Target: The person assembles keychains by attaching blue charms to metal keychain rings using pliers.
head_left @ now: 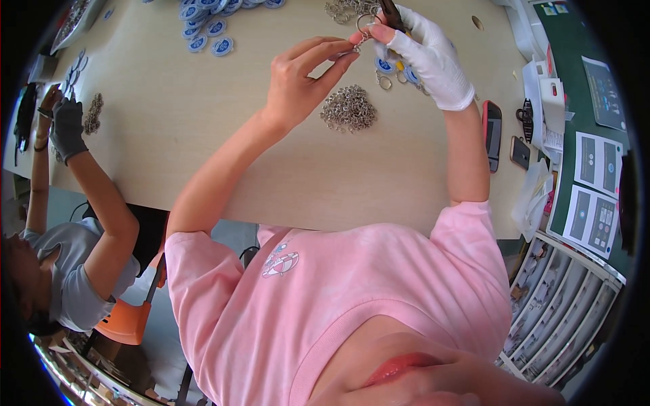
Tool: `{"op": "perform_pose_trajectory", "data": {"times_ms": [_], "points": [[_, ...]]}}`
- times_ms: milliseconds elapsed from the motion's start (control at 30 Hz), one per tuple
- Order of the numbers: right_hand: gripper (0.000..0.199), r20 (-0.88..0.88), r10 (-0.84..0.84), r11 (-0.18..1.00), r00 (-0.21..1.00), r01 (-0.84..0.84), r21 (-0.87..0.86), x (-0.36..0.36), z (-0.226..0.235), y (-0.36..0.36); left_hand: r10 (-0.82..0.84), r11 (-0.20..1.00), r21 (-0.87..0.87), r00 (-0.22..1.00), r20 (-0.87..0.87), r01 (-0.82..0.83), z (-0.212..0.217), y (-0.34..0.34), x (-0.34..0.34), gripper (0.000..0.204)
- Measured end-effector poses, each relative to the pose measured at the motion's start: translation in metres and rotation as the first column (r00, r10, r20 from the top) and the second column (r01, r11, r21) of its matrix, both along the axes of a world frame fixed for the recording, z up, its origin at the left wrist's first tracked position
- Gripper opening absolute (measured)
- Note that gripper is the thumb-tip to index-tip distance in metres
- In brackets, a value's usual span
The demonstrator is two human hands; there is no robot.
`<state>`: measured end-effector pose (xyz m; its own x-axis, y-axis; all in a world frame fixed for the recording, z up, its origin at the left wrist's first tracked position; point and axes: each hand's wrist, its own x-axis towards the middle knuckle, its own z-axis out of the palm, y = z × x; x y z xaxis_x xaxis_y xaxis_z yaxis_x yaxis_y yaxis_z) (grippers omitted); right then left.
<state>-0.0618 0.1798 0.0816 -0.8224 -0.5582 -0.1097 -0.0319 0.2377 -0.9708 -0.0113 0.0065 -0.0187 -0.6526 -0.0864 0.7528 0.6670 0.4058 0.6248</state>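
Note:
My bare left hand pinches the short chain of a metal key ring between thumb and fingertips. My right hand, in a white glove with bare fingertips, grips pliers with dark jaws, which point up beside the ring. My right thumb is close to the ring; whether it touches is unclear. Below the hands lies a heap of small metal chain links. Near my right hand lie round blue tags and a loose key ring, partly covered by the glove.
More blue round tags are heaped at the far side, beside a pile of metal rings. A red-edged phone and a dark phone lie at right. At left a co-worker's gloved hand works near a small chain pile.

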Motion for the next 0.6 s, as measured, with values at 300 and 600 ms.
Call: {"op": "perform_pose_trajectory", "data": {"times_ms": [300, 600], "points": [[0.027, -0.009, -0.012, 1.000, 1.000, 0.012, 0.005, 0.0040, 0.0035, -0.0009, 0.014, 1.000, -0.012, 1.000, -0.002, -0.014, 0.0015, 0.0011, 0.0015, 0.016], [0.026, -0.028, -0.011, 1.000, 1.000, 0.012, 0.002, -0.0017, -0.0061, 0.0057, 0.031, 1.000, 0.001, 0.999, -0.044, -0.031, 0.0025, 0.0036, 0.0017, 0.017]]}}
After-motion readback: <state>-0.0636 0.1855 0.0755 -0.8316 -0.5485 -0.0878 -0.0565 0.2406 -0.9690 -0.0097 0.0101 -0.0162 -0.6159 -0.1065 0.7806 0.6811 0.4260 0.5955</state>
